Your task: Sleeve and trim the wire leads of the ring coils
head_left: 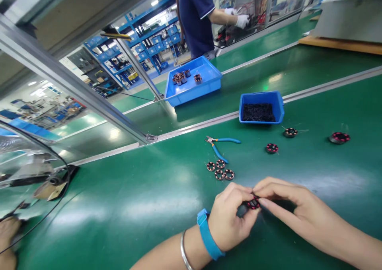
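We find the left grip [229, 216] and right grip [294, 204] both pinching one red-marked wound ring [253, 202] over the green bench [143, 206]. Blue-handled pliers [220, 140] lie beyond, just beside four copper-wound rings [220, 169].

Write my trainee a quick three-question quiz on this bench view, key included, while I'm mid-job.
1. How many wound rings lie clustered beside the pliers?
2. True or false: the right hand is holding the pliers.
3. The left hand grips: (a) a bracelet, (b) a red-marked ring, (c) a blue bin.

Key: 1. Four. 2. False; they lie on the green table. 3. b.
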`<action>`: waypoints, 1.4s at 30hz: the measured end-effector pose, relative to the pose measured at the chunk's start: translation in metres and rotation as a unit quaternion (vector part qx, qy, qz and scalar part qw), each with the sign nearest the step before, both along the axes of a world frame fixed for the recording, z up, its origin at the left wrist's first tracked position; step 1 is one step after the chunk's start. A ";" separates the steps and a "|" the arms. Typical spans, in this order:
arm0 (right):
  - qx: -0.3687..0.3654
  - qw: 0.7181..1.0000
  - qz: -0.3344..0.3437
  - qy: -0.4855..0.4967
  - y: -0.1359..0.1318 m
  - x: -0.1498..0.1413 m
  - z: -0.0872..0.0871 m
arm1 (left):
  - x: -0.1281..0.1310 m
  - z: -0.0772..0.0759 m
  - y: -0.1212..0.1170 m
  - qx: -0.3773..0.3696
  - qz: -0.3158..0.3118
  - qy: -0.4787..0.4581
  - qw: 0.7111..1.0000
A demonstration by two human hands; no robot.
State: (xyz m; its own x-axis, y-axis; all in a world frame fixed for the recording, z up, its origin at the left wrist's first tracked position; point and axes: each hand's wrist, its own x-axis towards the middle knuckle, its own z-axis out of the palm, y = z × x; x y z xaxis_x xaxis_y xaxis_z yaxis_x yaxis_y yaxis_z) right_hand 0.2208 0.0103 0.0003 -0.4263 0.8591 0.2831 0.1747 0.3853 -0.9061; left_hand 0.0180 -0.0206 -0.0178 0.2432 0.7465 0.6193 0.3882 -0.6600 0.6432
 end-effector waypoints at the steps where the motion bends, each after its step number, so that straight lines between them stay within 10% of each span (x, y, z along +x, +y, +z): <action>1: -0.001 1.000 -0.002 0.000 0.000 0.000 -0.001 | 0.000 0.000 0.000 0.009 0.000 0.005 1.000; 17: 0.187 0.981 -0.021 -0.054 -0.011 -0.004 -0.018 | 0.002 -0.008 0.001 -0.026 0.027 0.067 0.997; 22: 0.287 0.929 -0.104 -0.210 0.053 0.025 -0.011 | -0.004 0.002 0.012 0.042 0.096 0.224 0.969; 26: 0.199 0.875 -0.203 -0.391 0.156 0.040 0.018 | -0.005 0.014 0.020 0.093 0.176 0.328 0.923; 31: 0.072 0.829 -0.214 -0.511 0.243 0.023 0.023 | 0.039 0.015 0.047 0.050 0.105 0.350 0.929; 37: -0.002 0.802 -0.213 -0.558 0.250 0.015 0.016 | 0.111 0.010 0.079 -0.122 0.104 0.292 0.943; 42: -0.003 0.818 -0.238 -0.524 0.237 0.018 0.028 | 0.119 0.011 0.097 -0.236 0.091 0.166 0.953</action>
State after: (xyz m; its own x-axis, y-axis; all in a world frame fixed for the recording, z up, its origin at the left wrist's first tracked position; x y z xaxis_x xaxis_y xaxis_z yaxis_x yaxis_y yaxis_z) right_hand 0.2384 0.2474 0.0282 -0.0484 0.9985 -0.0273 0.9854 0.0433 -0.1644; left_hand 0.1373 0.0763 -0.0065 0.2065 0.9717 0.1147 0.7034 -0.2289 0.6729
